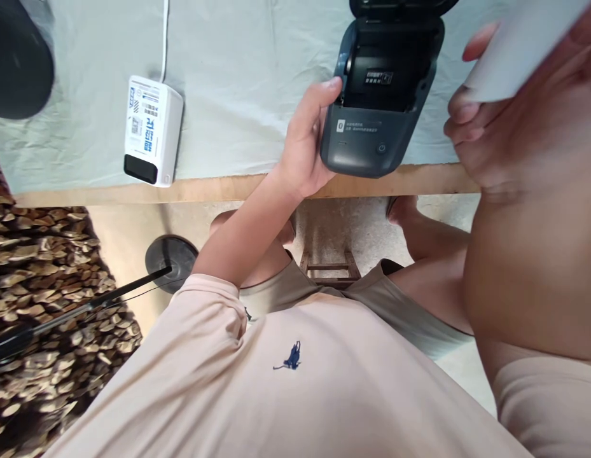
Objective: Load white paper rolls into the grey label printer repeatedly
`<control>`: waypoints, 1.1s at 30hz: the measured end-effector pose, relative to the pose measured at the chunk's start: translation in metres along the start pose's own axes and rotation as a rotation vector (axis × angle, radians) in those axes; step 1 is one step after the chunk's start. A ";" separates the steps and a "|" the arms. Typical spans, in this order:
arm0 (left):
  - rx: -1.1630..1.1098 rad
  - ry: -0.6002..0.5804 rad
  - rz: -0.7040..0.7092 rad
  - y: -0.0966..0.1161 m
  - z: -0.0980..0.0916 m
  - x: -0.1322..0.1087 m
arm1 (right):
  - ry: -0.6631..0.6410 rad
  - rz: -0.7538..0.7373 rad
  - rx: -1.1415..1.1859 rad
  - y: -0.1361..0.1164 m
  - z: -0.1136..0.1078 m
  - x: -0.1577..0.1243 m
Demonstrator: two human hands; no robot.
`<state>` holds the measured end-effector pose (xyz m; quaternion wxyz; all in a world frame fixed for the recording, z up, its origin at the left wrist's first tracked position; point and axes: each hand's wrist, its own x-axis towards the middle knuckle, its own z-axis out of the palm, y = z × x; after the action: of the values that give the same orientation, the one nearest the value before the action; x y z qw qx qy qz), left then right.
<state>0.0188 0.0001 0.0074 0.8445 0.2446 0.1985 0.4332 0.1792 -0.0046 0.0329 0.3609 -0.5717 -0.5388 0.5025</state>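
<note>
A dark grey label printer [371, 137] sits at the table's front edge with its lid flipped open, showing an empty black paper bay. My left hand [305, 143] grips the printer's left side, thumb up at the bay's rim. My right hand [486, 121] is raised close to the camera at the right, fingers closed on a white roll or sheet of paper [519, 44], held above and to the right of the printer.
A white power bank or adapter [149, 130] with labels and a white cable lies to the left on the pale green cloth [238, 76]. A black round object [16, 57] sits at the far left. Below the wooden table edge [219, 187] are my knees, a stool and a black stand base [171, 257].
</note>
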 end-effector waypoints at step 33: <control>0.056 0.021 0.005 0.000 0.005 -0.002 | 0.223 -0.218 -0.682 0.027 0.001 -0.001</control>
<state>0.0208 -0.0025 0.0120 0.8341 0.2641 0.2185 0.4322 0.1852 -0.0101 0.0071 0.2577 -0.6495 -0.6904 0.1874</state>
